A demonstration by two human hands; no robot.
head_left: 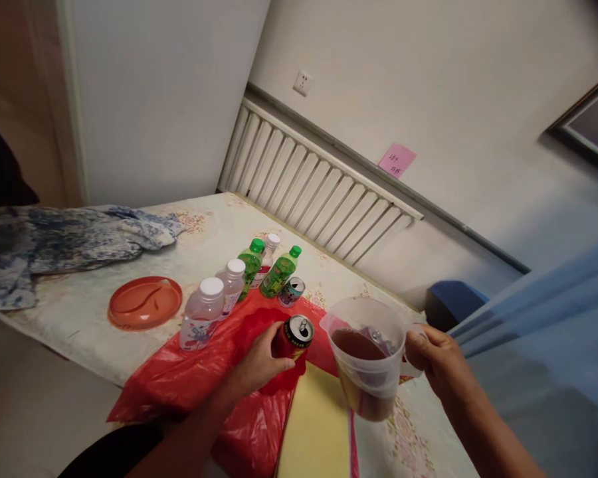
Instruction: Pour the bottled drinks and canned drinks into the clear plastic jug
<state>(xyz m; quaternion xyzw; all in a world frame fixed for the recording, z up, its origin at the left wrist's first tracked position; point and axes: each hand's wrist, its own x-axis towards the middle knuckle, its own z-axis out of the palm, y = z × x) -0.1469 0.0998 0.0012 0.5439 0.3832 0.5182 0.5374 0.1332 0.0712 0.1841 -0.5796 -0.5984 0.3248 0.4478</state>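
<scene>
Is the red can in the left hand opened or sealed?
Opened. The red can held by the left hand shows a dark hole in its top, with the pull tab still attached.

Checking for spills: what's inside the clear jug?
The clear jug, held by the right hand, contains brown liquid in its lower part. The bottom under the liquid is hidden.

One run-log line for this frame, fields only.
left hand: grips red can, open top | right hand: holds clear pitcher by handle, brown liquid inside | surface: red plastic sheet on table
</scene>
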